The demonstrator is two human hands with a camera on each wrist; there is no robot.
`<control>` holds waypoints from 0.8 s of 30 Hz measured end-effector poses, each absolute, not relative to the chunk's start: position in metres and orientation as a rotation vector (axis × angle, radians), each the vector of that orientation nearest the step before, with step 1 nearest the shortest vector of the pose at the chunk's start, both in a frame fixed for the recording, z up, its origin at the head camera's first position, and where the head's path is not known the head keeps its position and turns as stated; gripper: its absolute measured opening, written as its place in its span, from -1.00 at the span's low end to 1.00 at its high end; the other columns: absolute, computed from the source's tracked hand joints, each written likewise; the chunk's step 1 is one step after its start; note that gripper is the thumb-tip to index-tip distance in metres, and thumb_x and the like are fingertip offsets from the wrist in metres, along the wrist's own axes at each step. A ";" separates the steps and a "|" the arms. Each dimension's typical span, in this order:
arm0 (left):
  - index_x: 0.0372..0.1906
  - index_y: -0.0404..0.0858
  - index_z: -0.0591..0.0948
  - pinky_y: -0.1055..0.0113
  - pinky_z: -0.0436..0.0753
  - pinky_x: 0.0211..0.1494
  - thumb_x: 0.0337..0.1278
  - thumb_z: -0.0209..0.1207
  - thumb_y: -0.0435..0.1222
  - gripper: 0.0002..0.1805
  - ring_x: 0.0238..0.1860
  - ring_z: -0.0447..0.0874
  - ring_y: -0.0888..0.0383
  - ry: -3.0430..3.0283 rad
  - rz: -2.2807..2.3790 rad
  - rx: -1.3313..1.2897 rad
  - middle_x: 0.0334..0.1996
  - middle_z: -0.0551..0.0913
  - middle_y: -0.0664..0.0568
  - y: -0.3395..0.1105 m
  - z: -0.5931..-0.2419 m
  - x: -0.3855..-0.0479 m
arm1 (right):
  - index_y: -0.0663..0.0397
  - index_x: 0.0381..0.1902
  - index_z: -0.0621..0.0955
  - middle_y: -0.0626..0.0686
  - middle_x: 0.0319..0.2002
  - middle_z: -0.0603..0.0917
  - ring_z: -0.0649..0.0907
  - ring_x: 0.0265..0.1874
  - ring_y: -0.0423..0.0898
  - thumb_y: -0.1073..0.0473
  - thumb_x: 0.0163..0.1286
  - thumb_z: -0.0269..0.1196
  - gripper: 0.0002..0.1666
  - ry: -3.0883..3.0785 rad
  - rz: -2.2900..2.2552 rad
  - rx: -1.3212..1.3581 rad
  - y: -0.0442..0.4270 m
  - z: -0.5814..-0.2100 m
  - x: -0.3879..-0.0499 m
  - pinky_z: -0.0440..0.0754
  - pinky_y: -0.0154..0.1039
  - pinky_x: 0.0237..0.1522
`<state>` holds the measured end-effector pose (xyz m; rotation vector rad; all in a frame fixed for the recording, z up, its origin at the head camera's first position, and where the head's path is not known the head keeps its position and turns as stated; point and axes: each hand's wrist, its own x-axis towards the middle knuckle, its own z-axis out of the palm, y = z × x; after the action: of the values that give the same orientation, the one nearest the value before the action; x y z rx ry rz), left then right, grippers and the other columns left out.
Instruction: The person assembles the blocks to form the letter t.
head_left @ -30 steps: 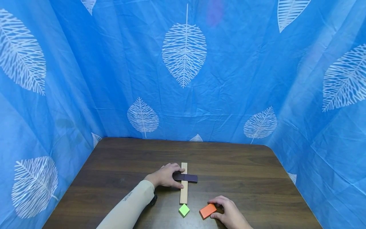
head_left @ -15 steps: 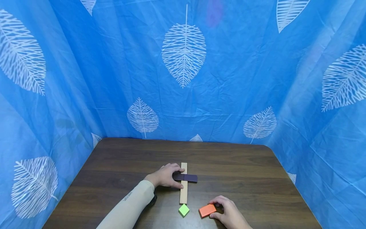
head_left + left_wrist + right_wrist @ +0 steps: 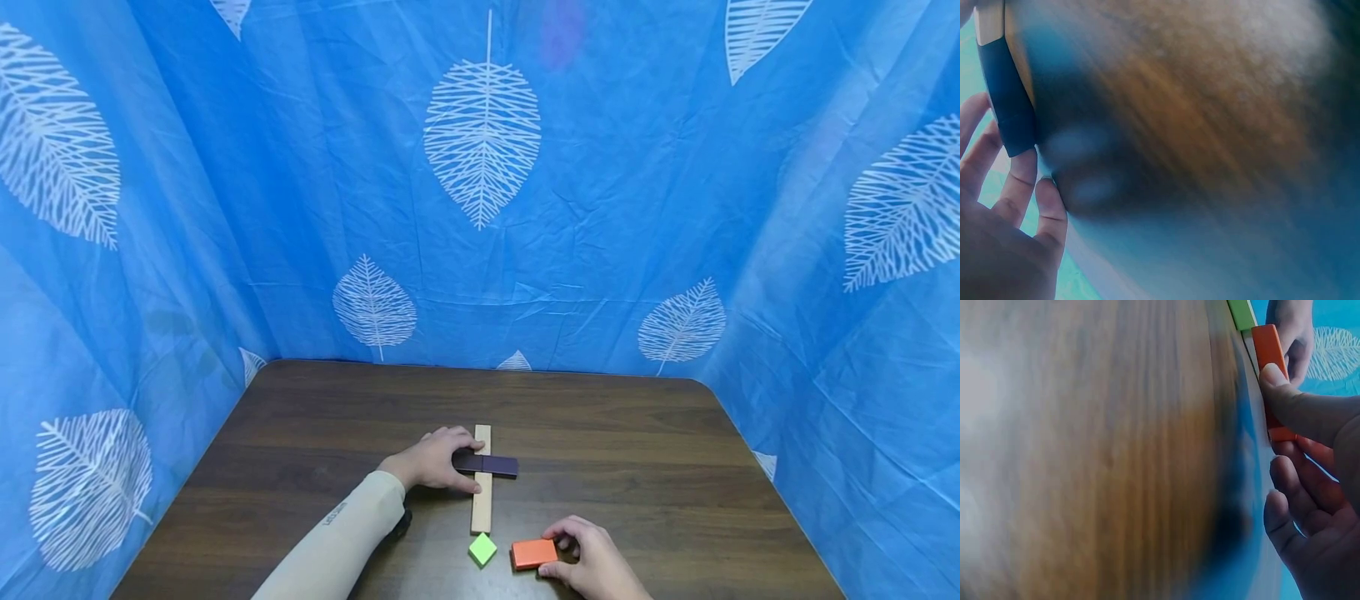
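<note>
In the head view, my left hand [image 3: 431,461] rests at the left end of a dark purple bar [image 3: 500,467], its thumb and fingers curved around that end. Their tips reach the edge of a long pale wooden strip [image 3: 482,510], which the bar crosses. Fingers [image 3: 1019,175] also touch the bar's end in the left wrist view. My right hand [image 3: 592,562] pinches an orange rectangular block [image 3: 533,554] between thumb and fingers, low at the table. Left of it, a lime-green block [image 3: 482,550], turned like a diamond, lies just below the strip's near end.
Everything lies on a dark wood-grain table [image 3: 637,450]. Behind it and at both sides hangs a blue curtain [image 3: 585,225] with white leaf prints. My left forearm, in a pale sleeve [image 3: 337,529], crosses the front left of the table.
My right hand has shifted slightly left with the orange block and turned it so its long side lies nearly level. The gap to the green block has narrowed. My left hand stays put.
</note>
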<state>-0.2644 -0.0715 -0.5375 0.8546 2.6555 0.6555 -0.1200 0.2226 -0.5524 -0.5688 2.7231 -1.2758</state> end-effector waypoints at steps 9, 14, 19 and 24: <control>0.33 0.01 0.56 -0.04 0.37 0.30 -0.08 0.39 0.30 -0.16 0.24 0.41 0.05 2.656 0.657 0.865 0.25 0.52 0.10 -0.072 -0.538 -0.265 | 0.01 -0.22 0.69 -0.17 -0.35 0.57 0.49 -0.39 -0.29 0.09 0.05 0.61 -0.62 2.554 -1.260 -0.469 0.211 -0.548 -0.116 0.49 -0.32 -0.39; 0.33 0.00 0.56 -0.04 0.38 0.29 -0.08 0.39 0.29 -0.16 0.23 0.41 0.05 2.654 0.659 0.876 0.24 0.52 0.10 -0.072 -0.538 -0.265 | 0.03 -0.22 0.69 -0.12 -0.37 0.56 0.48 -0.41 -0.22 0.11 0.08 0.59 -0.65 2.479 -1.255 -0.381 0.204 -0.547 -0.116 0.46 -0.31 -0.41; 0.34 0.01 0.55 -0.02 0.37 0.30 -0.08 0.37 0.30 -0.15 0.25 0.40 0.06 2.656 0.649 0.863 0.26 0.51 0.10 -0.072 -0.537 -0.264 | 0.03 -0.23 0.69 -0.15 -0.37 0.55 0.46 -0.42 -0.28 0.09 0.10 0.58 -0.66 2.483 -1.238 -0.436 0.199 -0.547 -0.115 0.45 -0.33 -0.41; 0.35 0.01 0.55 -0.03 0.37 0.31 -0.08 0.37 0.31 -0.14 0.25 0.39 0.05 2.657 0.651 0.847 0.27 0.50 0.09 -0.072 -0.537 -0.263 | 0.03 -0.24 0.69 -0.19 -0.39 0.54 0.45 -0.44 -0.32 0.08 0.10 0.57 -0.67 2.498 -1.222 -0.494 0.196 -0.548 -0.114 0.45 -0.35 -0.42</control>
<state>-0.2631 -0.0716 -0.5365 0.8474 2.6567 0.6506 -0.1145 0.1961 -0.5485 -0.4935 2.4981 -1.2220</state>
